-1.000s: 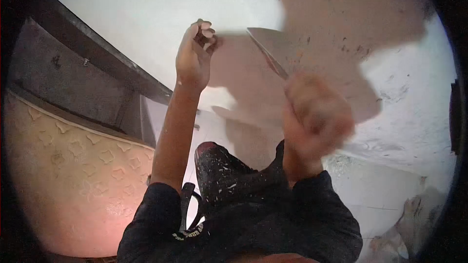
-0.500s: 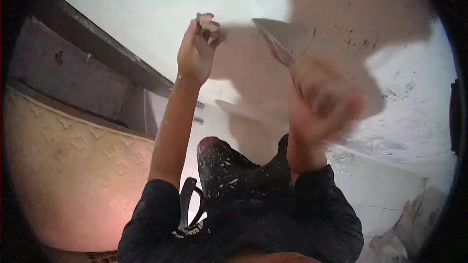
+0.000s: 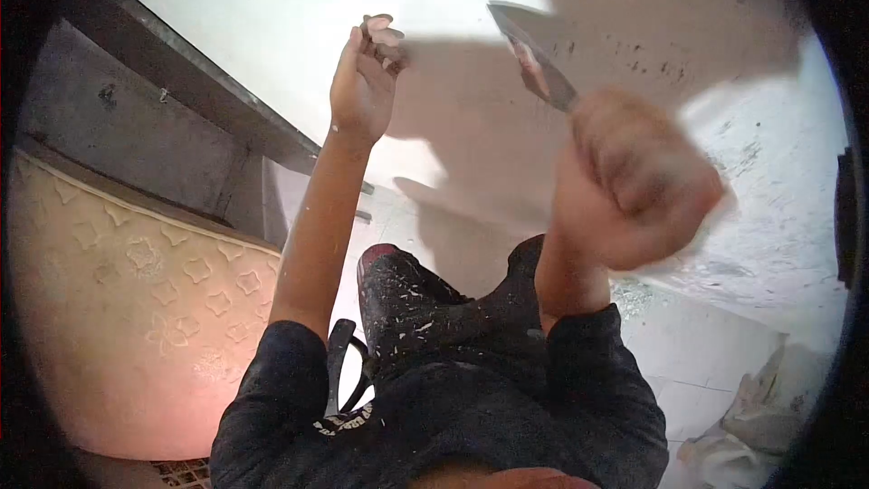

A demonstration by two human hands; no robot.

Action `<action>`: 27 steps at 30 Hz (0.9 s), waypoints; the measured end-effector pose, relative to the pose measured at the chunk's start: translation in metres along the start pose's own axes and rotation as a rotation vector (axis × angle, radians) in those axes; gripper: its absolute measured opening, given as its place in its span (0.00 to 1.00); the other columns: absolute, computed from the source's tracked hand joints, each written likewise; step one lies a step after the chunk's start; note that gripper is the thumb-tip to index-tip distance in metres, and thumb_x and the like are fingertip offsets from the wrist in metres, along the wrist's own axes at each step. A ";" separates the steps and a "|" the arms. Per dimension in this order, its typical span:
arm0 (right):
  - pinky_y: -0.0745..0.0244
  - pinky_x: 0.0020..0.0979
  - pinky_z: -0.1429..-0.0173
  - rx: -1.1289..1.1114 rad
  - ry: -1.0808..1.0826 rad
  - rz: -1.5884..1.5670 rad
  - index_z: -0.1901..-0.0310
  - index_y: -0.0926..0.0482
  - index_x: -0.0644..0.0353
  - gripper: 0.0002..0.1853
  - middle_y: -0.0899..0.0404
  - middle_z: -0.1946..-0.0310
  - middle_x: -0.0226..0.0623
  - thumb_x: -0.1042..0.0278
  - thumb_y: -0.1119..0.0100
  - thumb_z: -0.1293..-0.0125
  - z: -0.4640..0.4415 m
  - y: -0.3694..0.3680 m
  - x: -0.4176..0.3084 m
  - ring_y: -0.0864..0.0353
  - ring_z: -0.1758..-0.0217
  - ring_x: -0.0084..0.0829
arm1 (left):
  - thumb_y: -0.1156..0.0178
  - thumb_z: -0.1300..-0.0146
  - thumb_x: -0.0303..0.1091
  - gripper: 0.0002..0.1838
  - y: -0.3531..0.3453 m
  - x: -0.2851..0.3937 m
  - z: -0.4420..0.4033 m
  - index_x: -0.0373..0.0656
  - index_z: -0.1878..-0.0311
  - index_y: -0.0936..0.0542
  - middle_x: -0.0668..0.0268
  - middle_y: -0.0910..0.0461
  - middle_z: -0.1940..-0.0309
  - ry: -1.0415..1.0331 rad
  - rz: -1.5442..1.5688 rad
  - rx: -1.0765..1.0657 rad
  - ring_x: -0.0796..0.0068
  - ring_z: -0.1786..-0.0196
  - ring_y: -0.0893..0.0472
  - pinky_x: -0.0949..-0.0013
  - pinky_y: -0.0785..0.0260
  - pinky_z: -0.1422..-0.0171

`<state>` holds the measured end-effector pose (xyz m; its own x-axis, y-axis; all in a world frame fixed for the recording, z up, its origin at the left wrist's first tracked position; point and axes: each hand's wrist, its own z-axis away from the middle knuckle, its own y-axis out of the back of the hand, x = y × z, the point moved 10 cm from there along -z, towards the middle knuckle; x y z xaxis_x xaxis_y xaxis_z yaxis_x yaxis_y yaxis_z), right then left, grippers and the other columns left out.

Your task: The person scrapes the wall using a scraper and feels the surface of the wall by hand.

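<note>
My right hand [image 3: 638, 183], slightly blurred, is closed round the handle of a putty knife [image 3: 534, 65]. The handle is hidden inside the fist. Its flat metal blade points up and to the left, in front of the shadowed wall [image 3: 489, 154]; I cannot tell whether the tip touches it. My left hand [image 3: 365, 81] is raised near the pale part of the same wall, its fingers loosely bent and apart, with nothing seen in them. Dark marks and scuffs show on the wall at upper right and right.
A patterned tan panel [image 3: 172, 308] stands at left beside a dark frame [image 3: 190, 72]. Pale flakes [image 3: 638, 299] lie along the wall's foot at right. Crumpled sheeting [image 3: 747, 426] lies on the tiled floor at lower right. A black strap [image 3: 339, 362] hangs by my side.
My right hand has moved right with the putty knife, whose tip is now higher and further right. My left hand has risen slightly and stays nearly in place.
</note>
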<state>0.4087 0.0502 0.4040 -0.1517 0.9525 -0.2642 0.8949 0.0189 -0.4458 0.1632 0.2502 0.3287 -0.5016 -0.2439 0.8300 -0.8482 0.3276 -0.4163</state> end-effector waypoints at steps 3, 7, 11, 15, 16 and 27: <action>0.20 0.31 0.70 -0.554 -0.578 0.920 0.79 0.26 0.56 0.16 0.30 0.85 0.28 0.64 0.52 0.31 0.050 0.012 0.040 0.29 0.83 0.30 | 0.63 0.25 0.46 0.19 0.001 0.002 -0.005 0.45 0.46 0.29 0.67 0.28 0.60 -0.034 -0.017 -0.055 0.73 0.56 0.31 0.65 0.42 0.41; 0.35 0.31 0.74 0.130 -0.350 -0.086 0.77 0.32 0.50 0.22 0.33 0.82 0.27 0.50 0.62 0.27 0.114 0.049 0.105 0.38 0.83 0.26 | 0.65 0.25 0.45 0.20 -0.005 0.001 0.010 0.44 0.46 0.29 0.68 0.28 0.61 -0.014 -0.040 -0.052 0.74 0.57 0.32 0.65 0.40 0.43; 0.50 0.29 0.77 -0.107 0.098 -0.238 0.84 0.44 0.48 0.27 0.49 0.88 0.25 0.48 0.67 0.24 0.022 -0.025 0.014 0.49 0.86 0.23 | 0.64 0.25 0.48 0.21 0.001 0.001 -0.001 0.44 0.47 0.28 0.68 0.27 0.61 0.017 0.015 -0.026 0.72 0.57 0.31 0.64 0.40 0.44; 0.50 0.29 0.76 0.219 -0.016 0.112 0.85 0.50 0.48 0.27 0.53 0.89 0.25 0.50 0.66 0.25 0.018 -0.016 0.009 0.52 0.86 0.21 | 0.64 0.25 0.48 0.22 -0.003 0.001 0.006 0.43 0.46 0.28 0.67 0.26 0.60 0.007 0.016 -0.044 0.72 0.54 0.30 0.63 0.40 0.43; 0.48 0.28 0.75 0.238 0.118 -0.019 0.83 0.49 0.48 0.25 0.54 0.88 0.25 0.54 0.66 0.25 0.020 -0.015 -0.013 0.52 0.85 0.20 | 0.64 0.25 0.47 0.22 -0.003 0.002 0.001 0.42 0.46 0.29 0.67 0.26 0.60 -0.007 0.015 -0.031 0.72 0.53 0.30 0.63 0.41 0.43; 0.49 0.30 0.77 0.025 -0.211 0.029 0.81 0.41 0.51 0.24 0.51 0.87 0.24 0.54 0.65 0.25 0.015 -0.017 0.060 0.51 0.84 0.23 | 0.66 0.25 0.46 0.23 -0.003 -0.002 -0.003 0.39 0.44 0.30 0.66 0.26 0.60 -0.025 0.056 -0.107 0.71 0.55 0.31 0.64 0.41 0.44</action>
<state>0.3782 0.1024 0.3829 -0.2132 0.8678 -0.4489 0.8898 -0.0173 -0.4560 0.1669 0.2521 0.3296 -0.5529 -0.2452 0.7964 -0.7965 0.4364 -0.4186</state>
